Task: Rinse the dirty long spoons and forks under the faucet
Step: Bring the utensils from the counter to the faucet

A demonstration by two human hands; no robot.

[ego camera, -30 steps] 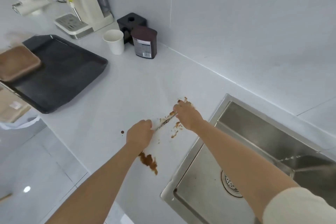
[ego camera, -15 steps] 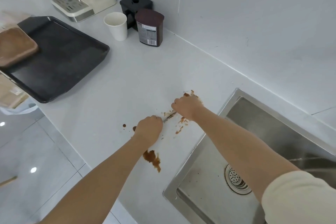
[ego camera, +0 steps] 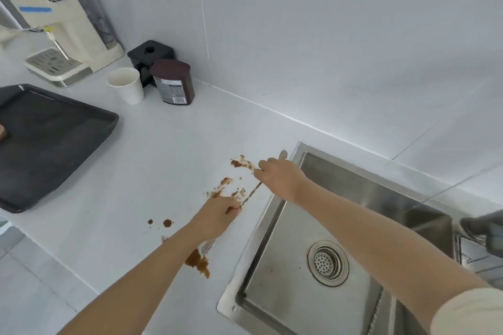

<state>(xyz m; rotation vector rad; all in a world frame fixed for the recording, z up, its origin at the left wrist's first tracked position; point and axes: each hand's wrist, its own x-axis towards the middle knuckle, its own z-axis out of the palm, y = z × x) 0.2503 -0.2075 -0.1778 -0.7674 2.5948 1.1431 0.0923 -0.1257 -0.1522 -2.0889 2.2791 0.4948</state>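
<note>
My left hand (ego camera: 217, 216) is closed on a long fork; its tines (ego camera: 208, 247) stick out under the wrist, just above the counter. My right hand (ego camera: 280, 177) is closed on a long metal utensil, probably a spoon, whose rounded end (ego camera: 283, 155) pokes out beyond the knuckles by the sink's left rim (ego camera: 272, 215). A thin metal shaft (ego camera: 251, 194) runs between the two hands; which utensil it belongs to is unclear. Brown sauce smears (ego camera: 197, 262) and crumbs (ego camera: 241, 162) lie on the white counter around the hands. The dark faucet (ego camera: 484, 228) shows at the right edge.
The steel sink has a round drain strainer (ego camera: 328, 262). A black tray (ego camera: 54, 144) lies to the left. Behind it stand a paper cup (ego camera: 128, 88), a brown canister (ego camera: 172, 81), a black box (ego camera: 149, 54) and a cream coffee machine (ego camera: 60, 22).
Both hands have shifted right toward the sink and moved farther apart. The fork tines now show below my left wrist, and a rounded utensil end shows past my right hand.
</note>
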